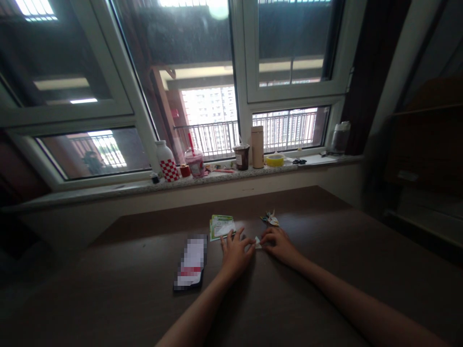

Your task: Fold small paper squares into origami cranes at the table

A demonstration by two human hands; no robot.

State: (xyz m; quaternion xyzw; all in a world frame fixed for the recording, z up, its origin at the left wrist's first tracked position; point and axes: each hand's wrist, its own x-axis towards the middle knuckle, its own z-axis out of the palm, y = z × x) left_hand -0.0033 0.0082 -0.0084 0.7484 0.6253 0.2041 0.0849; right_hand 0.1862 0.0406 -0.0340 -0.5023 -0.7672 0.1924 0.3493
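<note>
Both hands rest on the dark brown table (325,270) and meet over a small folded piece of paper (257,242). My left hand (236,250) lies mostly flat, its fingers pressing the paper's left end. My right hand (279,243) pinches the paper's right end with curled fingers. A small folded paper figure (270,219) lies just beyond my right hand. A green and white paper packet (221,226) sits beyond my left hand.
A phone (191,262) lies left of my left hand. On the window sill (108,188) stand a red checked bottle (166,161), a pink lidded cup (195,163), a dark cup (241,156), a beige flask (257,147) and a yellow tape roll (275,160).
</note>
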